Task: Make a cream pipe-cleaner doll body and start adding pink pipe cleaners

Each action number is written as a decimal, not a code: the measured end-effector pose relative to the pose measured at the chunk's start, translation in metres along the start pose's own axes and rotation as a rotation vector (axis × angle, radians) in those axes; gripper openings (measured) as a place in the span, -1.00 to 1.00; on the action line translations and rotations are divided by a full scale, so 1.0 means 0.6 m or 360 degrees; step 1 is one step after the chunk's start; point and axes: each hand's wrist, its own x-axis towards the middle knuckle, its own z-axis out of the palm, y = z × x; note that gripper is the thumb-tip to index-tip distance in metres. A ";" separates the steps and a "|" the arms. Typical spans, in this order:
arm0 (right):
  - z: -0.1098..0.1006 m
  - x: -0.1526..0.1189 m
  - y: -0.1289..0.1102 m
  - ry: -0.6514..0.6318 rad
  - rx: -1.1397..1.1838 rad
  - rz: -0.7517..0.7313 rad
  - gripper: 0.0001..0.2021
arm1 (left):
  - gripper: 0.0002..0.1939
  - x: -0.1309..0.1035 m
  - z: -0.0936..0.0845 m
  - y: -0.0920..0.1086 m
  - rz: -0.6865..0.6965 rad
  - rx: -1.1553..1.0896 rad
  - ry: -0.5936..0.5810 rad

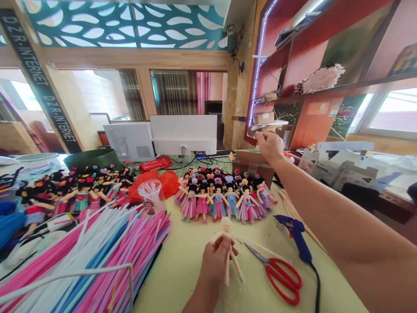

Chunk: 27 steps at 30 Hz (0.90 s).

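Seen from my remote seat, head view. Item: one beige figure (225,225), lower centre of the frame, round head uppermost, two legs hanging downward. Left hand (216,254), lower centre: fingers and thumb pinched around the figure's middle. Right hand (269,145), right of centre, raised: fingers curled in; I cannot tell whether they grip anything. Red-handled scissors (266,262), lower right, lying just beside the figure, blades parted slightly. Blue glue gun (298,234), right of the scissors. Dressed dolls (219,202), grouped at centre. Coloured strips (107,252), bundled, lower left. Clear cup (151,191), left of centre, behind the strips.
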 end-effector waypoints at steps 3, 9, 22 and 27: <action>-0.001 -0.008 0.007 -0.0063 -0.0027 0.0057 -0.64 | -0.47 0.004 0.000 -0.004 0.0019 -0.0001 -0.0020; -0.010 -0.090 0.006 -0.0312 -0.0018 0.0143 -0.67 | -0.54 -0.004 0.004 0.006 0.0103 0.0018 -0.0022; -0.037 -0.393 -0.038 -0.0830 -0.0179 0.0202 -0.85 | -0.65 -0.029 0.021 0.025 0.0327 0.0093 -0.0094; -0.022 -0.412 -0.025 -0.0446 -0.0262 -0.0093 -0.87 | -0.66 -0.031 0.022 0.024 0.0334 0.0159 -0.0117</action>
